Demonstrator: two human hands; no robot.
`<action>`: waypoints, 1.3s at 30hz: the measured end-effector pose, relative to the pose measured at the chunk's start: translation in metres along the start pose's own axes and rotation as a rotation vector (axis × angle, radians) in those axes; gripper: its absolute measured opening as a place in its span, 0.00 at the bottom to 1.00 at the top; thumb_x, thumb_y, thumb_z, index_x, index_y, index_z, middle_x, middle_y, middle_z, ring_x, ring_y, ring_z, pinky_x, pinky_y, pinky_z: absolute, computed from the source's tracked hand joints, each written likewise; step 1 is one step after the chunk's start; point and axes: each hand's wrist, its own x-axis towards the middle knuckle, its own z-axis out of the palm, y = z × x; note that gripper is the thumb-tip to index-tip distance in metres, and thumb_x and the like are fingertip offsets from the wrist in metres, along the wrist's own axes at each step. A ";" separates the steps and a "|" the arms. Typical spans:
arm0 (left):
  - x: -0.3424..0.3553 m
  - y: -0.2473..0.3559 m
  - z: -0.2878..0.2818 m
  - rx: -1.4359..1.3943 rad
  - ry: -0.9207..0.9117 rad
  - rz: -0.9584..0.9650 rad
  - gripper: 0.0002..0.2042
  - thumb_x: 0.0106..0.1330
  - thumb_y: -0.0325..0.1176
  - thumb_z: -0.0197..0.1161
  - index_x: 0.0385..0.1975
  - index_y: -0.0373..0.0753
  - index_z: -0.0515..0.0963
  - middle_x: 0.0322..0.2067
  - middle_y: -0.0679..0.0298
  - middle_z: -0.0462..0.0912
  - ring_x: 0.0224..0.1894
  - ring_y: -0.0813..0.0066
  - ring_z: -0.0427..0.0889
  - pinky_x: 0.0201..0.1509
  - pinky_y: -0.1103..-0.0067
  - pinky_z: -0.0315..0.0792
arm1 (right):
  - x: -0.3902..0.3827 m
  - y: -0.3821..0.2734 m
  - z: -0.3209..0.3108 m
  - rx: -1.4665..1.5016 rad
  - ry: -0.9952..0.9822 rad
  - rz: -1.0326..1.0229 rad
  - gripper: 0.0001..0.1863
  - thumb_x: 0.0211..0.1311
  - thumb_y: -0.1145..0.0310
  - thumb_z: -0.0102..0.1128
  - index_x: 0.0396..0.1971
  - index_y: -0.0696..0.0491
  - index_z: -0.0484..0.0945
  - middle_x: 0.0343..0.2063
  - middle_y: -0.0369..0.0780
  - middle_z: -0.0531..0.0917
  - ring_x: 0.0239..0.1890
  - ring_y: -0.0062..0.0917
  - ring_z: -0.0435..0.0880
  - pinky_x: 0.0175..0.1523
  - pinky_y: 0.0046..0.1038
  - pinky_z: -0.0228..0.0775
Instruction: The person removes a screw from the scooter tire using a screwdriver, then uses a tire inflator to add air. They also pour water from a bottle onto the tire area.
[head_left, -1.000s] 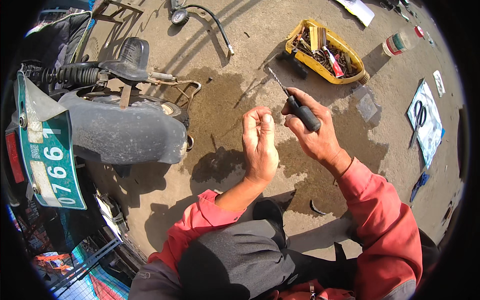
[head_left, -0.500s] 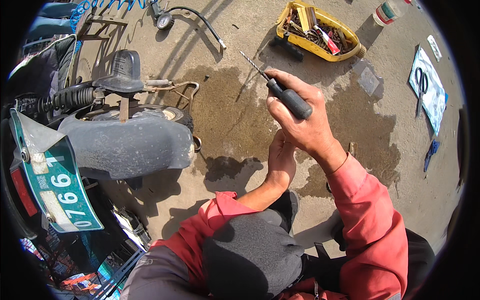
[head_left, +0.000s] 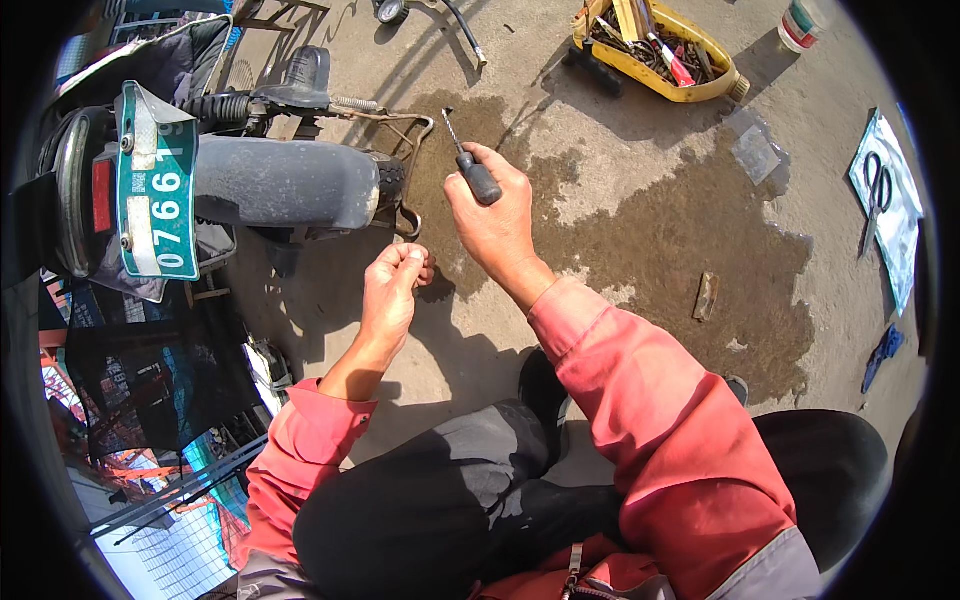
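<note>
My right hand (head_left: 502,222) is closed round the black handle of a spiral reamer (head_left: 481,182). The reamer's twisted metal shank points up and slightly left, over the wet ground. Fingertips and thumb pressed together, my left hand (head_left: 393,285) is just below and right of the scooter's rear end; what it pinches, if anything, I cannot make out. The grey rear fender (head_left: 290,182) covers most of the wheel, and a strip of dark tyre (head_left: 392,182) shows at its right end. A bent metal bar (head_left: 412,140) curves beside the tyre, near both hands.
A cut-open yellow jug (head_left: 690,93) full of small tools lies at the far right, a black T-handle (head_left: 593,72) against it. Scissors (head_left: 876,195) rest on a pale blue packet (head_left: 897,225). A pressure gauge (head_left: 392,11) with a hose is at the top. Green plate (head_left: 160,200) on the scooter.
Both hands have moved left toward the scooter's rear wheel, the reamer still in the right. My hands have drawn apart, and the view has shifted so my knees now show.
</note>
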 end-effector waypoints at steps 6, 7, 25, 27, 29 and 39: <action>-0.012 0.030 -0.025 0.144 0.124 -0.291 0.08 0.74 0.32 0.53 0.41 0.35 0.76 0.35 0.63 0.81 0.34 0.79 0.80 0.42 0.82 0.76 | -0.021 0.007 0.018 0.078 0.023 0.107 0.22 0.51 0.70 0.58 0.46 0.65 0.80 0.28 0.54 0.84 0.31 0.38 0.86 0.41 0.35 0.76; -0.009 0.029 -0.031 0.119 0.109 -0.334 0.10 0.76 0.33 0.50 0.42 0.35 0.76 0.36 0.61 0.82 0.36 0.75 0.81 0.44 0.78 0.77 | -0.027 0.007 0.018 0.048 -0.018 0.148 0.22 0.51 0.69 0.58 0.46 0.65 0.80 0.33 0.56 0.84 0.37 0.45 0.86 0.46 0.37 0.77; 0.109 -0.005 -0.021 -1.064 -0.045 -0.339 0.24 0.70 0.43 0.54 0.53 0.25 0.68 0.55 0.40 0.72 0.61 0.43 0.73 0.68 0.51 0.67 | -0.049 0.020 0.008 0.094 -0.198 0.115 0.19 0.52 0.71 0.62 0.44 0.63 0.80 0.36 0.55 0.84 0.38 0.48 0.85 0.43 0.37 0.77; 0.101 -0.001 -0.029 -1.161 0.101 -0.324 0.25 0.69 0.43 0.54 0.54 0.25 0.68 0.55 0.39 0.72 0.61 0.41 0.72 0.69 0.50 0.66 | -0.055 0.015 0.017 0.119 -0.242 0.137 0.19 0.52 0.71 0.61 0.44 0.64 0.80 0.36 0.55 0.84 0.39 0.48 0.85 0.43 0.38 0.77; 0.111 -0.001 -0.014 -1.213 0.143 -0.322 0.25 0.68 0.43 0.55 0.55 0.25 0.69 0.54 0.39 0.73 0.60 0.36 0.72 0.68 0.47 0.65 | -0.056 0.027 0.017 0.087 -0.217 0.116 0.19 0.52 0.71 0.61 0.45 0.64 0.80 0.35 0.54 0.84 0.37 0.44 0.86 0.42 0.36 0.77; 0.150 -0.008 -0.024 -1.509 0.250 -0.323 0.20 0.69 0.39 0.55 0.54 0.30 0.74 0.53 0.43 0.76 0.59 0.33 0.71 0.60 0.43 0.72 | -0.060 0.034 0.022 0.061 -0.225 0.040 0.19 0.54 0.70 0.60 0.45 0.64 0.79 0.32 0.53 0.84 0.34 0.39 0.87 0.41 0.33 0.77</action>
